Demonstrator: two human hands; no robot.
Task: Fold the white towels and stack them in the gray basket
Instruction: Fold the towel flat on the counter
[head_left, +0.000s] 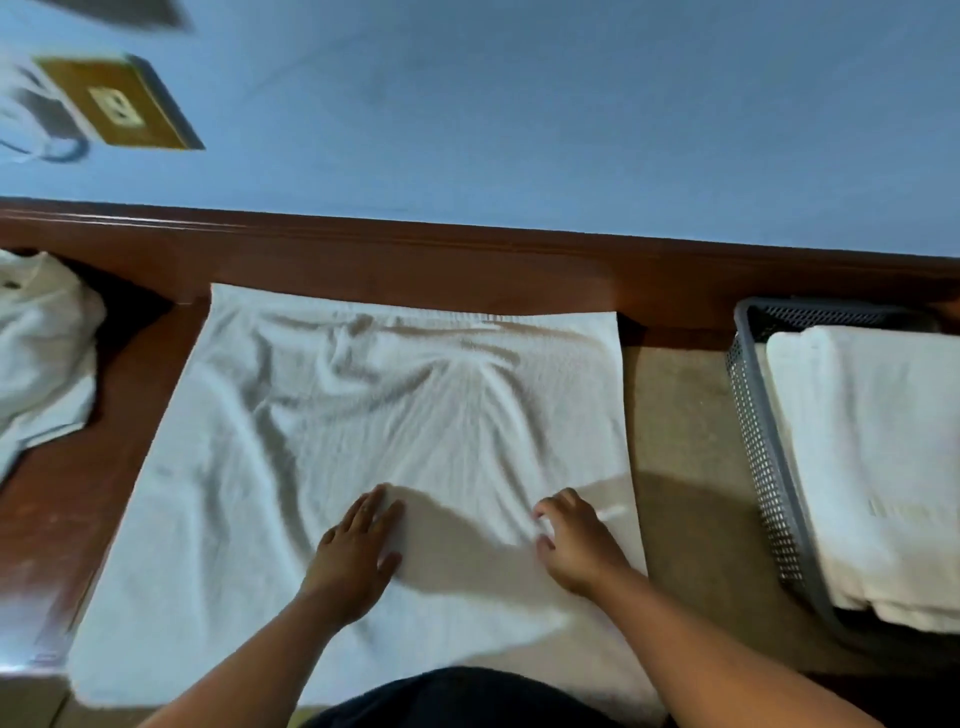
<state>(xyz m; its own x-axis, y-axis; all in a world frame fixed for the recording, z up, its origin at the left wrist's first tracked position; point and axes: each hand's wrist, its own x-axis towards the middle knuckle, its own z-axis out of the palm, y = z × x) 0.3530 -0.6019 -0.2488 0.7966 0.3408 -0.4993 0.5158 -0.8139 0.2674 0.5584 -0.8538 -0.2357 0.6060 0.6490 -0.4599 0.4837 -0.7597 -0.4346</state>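
Observation:
A white towel lies spread out and wrinkled in front of me, its far edge against the wooden ledge. My left hand rests flat on the towel's near middle with fingers straight. My right hand sits near the towel's right edge, its fingers curled and bunching the cloth; the creases fan out from there. The gray mesh basket stands at the right and holds a stack of folded white towels.
A crumpled heap of white towels lies at the far left on the dark wooden surface. A wooden ledge runs along the blue wall, where a wall socket sits upper left. Tan floor shows between towel and basket.

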